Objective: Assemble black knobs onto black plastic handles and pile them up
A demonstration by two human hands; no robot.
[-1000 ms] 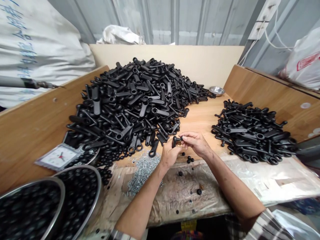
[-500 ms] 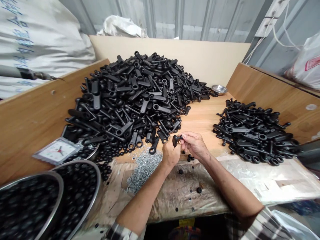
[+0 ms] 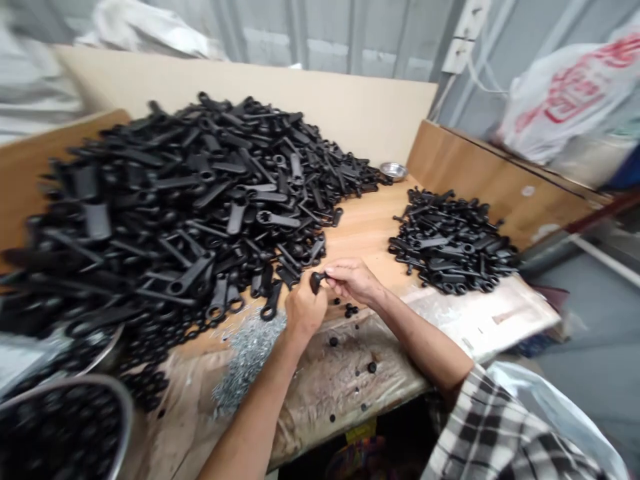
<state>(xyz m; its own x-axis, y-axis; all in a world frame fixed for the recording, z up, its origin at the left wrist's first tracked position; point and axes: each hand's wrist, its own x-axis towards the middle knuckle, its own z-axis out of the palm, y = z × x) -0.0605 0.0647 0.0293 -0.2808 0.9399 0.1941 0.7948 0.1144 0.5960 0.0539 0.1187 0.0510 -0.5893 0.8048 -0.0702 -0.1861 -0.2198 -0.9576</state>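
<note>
Left hand (image 3: 305,309) and right hand (image 3: 354,280) grip one black handle (image 3: 316,283); small metal pieces (image 3: 253,352) (partly behind the left forearm (image 3: 266,403)) and heaped handles (image 3: 215,177) crowd the counter (image 3: 356,230).

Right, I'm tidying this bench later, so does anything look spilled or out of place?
Some small black pieces lie strewn on the stained plastic sheet near the front edge, apart from the black heaps, so they look stray.

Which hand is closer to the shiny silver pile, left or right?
Left. The left hand is just beyond the silver pile, toward its right; the right hand is farther right.
</note>
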